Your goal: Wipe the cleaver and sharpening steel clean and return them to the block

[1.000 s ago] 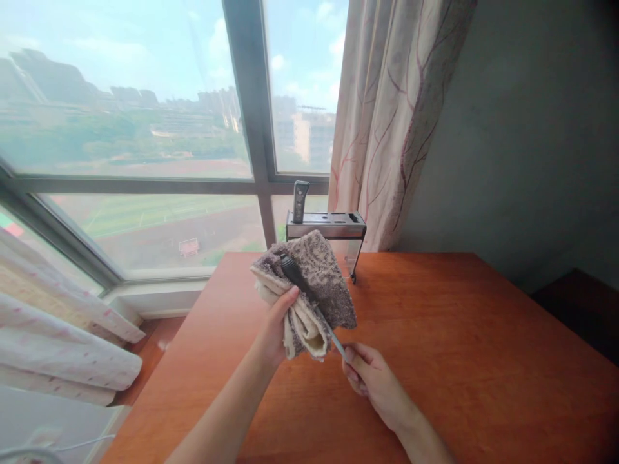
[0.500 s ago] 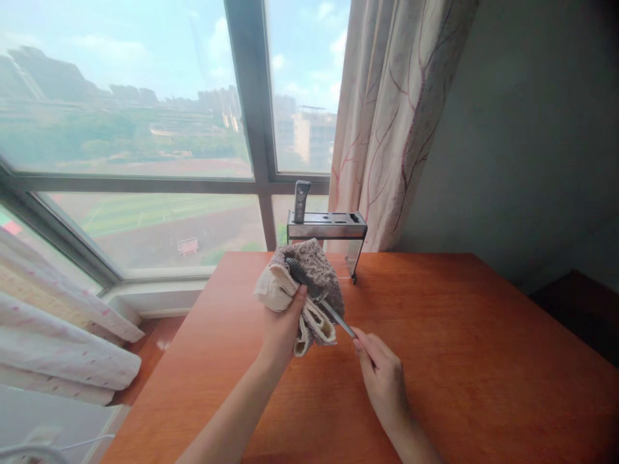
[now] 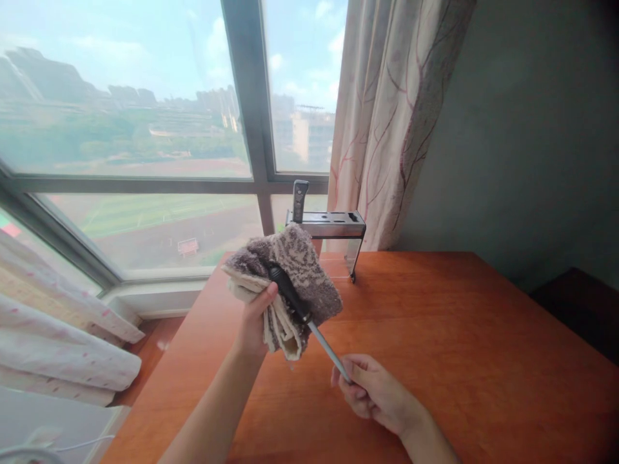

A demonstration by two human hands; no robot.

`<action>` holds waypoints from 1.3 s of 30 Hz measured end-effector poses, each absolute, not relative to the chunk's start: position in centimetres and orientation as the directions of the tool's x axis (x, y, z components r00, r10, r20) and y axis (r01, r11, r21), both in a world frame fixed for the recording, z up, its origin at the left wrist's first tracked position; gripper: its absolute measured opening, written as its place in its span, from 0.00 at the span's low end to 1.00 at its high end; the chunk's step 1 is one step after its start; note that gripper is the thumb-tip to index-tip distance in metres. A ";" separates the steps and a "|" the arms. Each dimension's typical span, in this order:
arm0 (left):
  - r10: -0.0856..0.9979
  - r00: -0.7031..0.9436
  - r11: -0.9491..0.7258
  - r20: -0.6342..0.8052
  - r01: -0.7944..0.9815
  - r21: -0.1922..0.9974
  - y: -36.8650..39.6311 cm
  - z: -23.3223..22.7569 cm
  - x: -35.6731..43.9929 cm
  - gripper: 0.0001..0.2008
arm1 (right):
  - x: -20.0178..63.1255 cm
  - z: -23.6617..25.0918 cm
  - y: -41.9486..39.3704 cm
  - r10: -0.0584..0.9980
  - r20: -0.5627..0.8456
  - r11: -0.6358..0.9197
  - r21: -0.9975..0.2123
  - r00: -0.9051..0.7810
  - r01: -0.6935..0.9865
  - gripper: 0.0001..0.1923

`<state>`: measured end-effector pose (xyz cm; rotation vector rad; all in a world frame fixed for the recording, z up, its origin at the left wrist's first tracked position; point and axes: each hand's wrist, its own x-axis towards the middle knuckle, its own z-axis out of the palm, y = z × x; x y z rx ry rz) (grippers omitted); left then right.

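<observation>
A folded grey-brown and cream towel (image 3: 312, 274) is gripped in my left hand (image 3: 254, 322), thumb on top. Lying across the towel is the black handle of a sharpening steel (image 3: 289, 293), now bare along most of its length. Its grey rod slants down to the right, where the fingers of my right hand (image 3: 380, 394) pinch it near the end. Both hands are above the wooden table. The towel hides most of my left fingers.
Behind the towel stands a knife block (image 3: 333, 222) with a metal top and clear sides, one knife handle (image 3: 300, 201) upright in it. The wooden table (image 3: 459, 322) reaches the window and a patterned curtain (image 3: 387, 116). A dark wall is on the right.
The towel has opened out and shifted left, showing more of the black handle. My right hand has moved down, turned palm up, and grips the rod nearer its end.
</observation>
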<state>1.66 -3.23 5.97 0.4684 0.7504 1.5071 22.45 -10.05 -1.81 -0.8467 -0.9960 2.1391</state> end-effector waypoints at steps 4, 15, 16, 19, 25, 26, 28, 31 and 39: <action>0.982 -0.088 0.040 -0.169 -0.770 0.637 -2.9 6.2 1.6 0.16 | 22.3 -1.7 -10.1 0.792 -0.273 -0.469 -0.845 -0.545 -0.258 0.19; 0.974 -0.105 0.064 -0.199 -0.718 0.693 -3.0 5.5 3.5 0.20 | 21.2 -3.4 -9.5 0.993 -0.050 -0.046 -0.998 -0.104 0.037 0.26; 0.975 -0.085 0.086 -0.206 -0.706 0.703 -3.1 5.4 3.7 0.20 | 21.2 -3.4 -9.5 0.997 -0.023 -0.018 -0.998 -0.071 0.066 0.26; 0.978 -0.072 0.093 -0.195 -0.686 0.722 -3.2 5.4 3.9 0.21 | 21.3 -3.2 -9.4 0.998 0.052 0.055 -0.987 -0.021 0.149 0.24; 0.977 -0.176 -0.040 -0.122 -0.710 0.703 -2.7 6.4 2.3 0.20 | 21.4 -2.5 -9.5 0.990 0.137 0.143 -0.951 -0.040 0.276 0.20; 0.973 -0.197 -0.062 -0.116 -0.716 0.695 -2.6 6.5 2.0 0.19 | 21.5 -2.4 -9.5 0.988 0.145 0.151 -0.946 -0.043 0.285 0.20; 0.965 -0.239 -0.103 -0.105 -0.718 0.689 -2.4 6.6 1.8 0.19 | 21.5 -2.3 -9.5 0.986 0.159 0.165 -0.942 -0.044 0.293 0.19; 0.963 -0.242 -0.092 -0.117 -0.706 0.702 -2.6 6.5 2.3 0.21 | 21.6 -2.4 -9.5 0.986 0.165 0.167 -0.941 -0.030 0.296 0.18; 0.982 -0.102 0.051 -0.160 -0.670 0.740 -3.6 5.6 4.2 0.24 | 21.9 -3.2 -9.1 0.981 0.174 0.143 -0.949 0.087 0.281 0.19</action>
